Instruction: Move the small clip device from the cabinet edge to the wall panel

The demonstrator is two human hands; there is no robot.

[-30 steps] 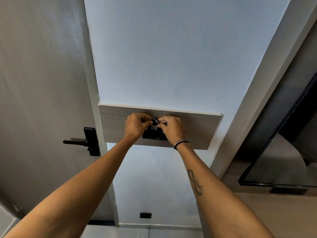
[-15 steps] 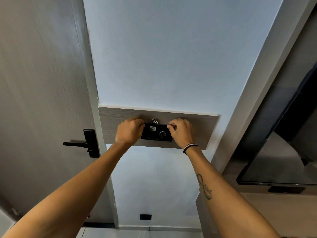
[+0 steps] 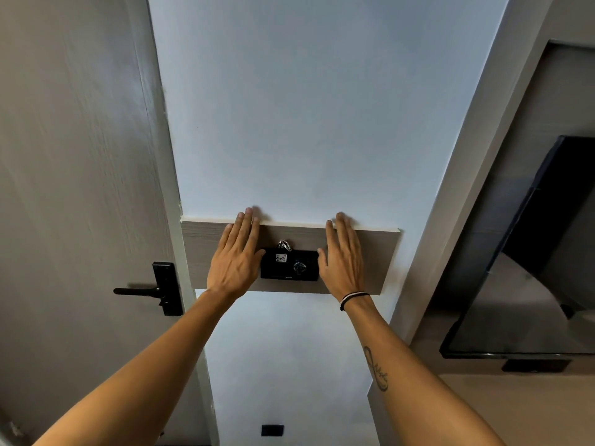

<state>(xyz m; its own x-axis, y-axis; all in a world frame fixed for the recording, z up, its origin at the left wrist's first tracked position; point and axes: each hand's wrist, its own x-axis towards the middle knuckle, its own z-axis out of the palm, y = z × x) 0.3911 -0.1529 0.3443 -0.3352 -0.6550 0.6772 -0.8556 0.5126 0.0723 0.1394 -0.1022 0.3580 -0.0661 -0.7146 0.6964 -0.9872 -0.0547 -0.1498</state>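
Pale wall (image 3: 306, 123) fills the middle of the view, with a grey door (image 3: 74, 188) to its left and a dark screen (image 3: 531, 268) to its right. Across the wall runs the wood-grain wall panel (image 3: 380, 262). Both hands lie flat on it, fingers spread and holding nothing: left hand (image 3: 236, 262) and right hand (image 3: 343, 262) flank the small black clip device (image 3: 289, 264), which sits on the panel's face, a metal clip (image 3: 285, 244) at its top.

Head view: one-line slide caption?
Both hands, left and right, lie open and flat beside the black clip device on the wood wall panel.
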